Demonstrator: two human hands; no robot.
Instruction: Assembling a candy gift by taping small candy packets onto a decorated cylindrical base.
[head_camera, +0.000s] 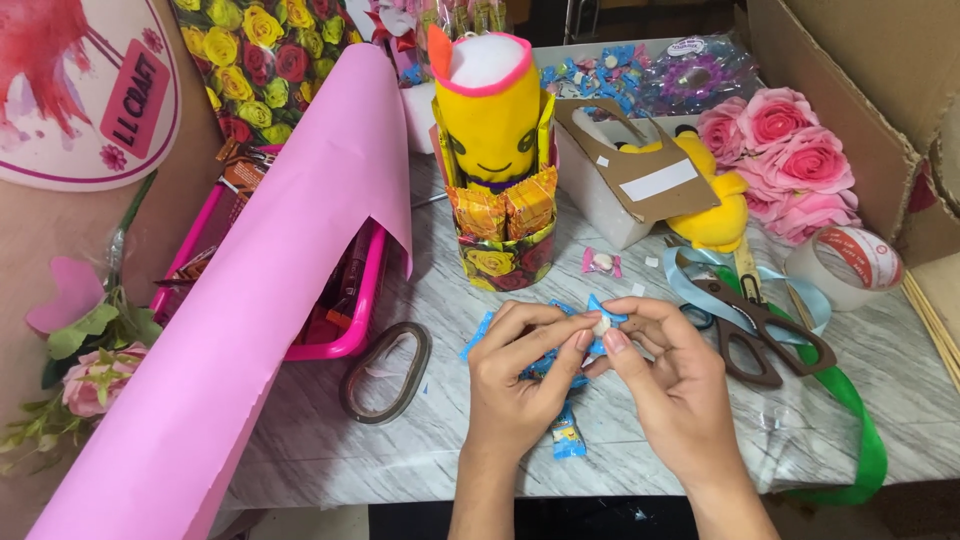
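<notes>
Both hands meet at the near edge of the marble-patterned table (330, 440). Left hand (515, 385) and right hand (670, 375) are together, fingertips pinched on one blue-wrapped candy (603, 322) held just above the tabletop; a small white piece shows between the thumbs. Whether the wrapper is being opened or stuck to something, I cannot tell.

More blue candies (567, 438) lie under and just below the left hand, loose on the table. One pink-wrapped candy (601, 262) sits apart, nearer the middle.

Behind the hands stands the yellow plush figure (488, 115) in a rose-printed holder (505, 262). Orange snack packets (505, 208) already ring its front, so that part looks done. No blue candy is fixed to it yet as far as I can see, and a heap of blue candies (590, 75) waits in the white box (600, 205) at the back. My judgement: early to middle stage, with much left.

Tools lie to hand: brown scissors (755, 330) on pale blue ribbon (690, 275), a tape roll (850, 265), a green ribbon (860, 420) and an empty tape ring (385, 372). Pink wrapping paper (240, 300) lies unused on the left.
</notes>
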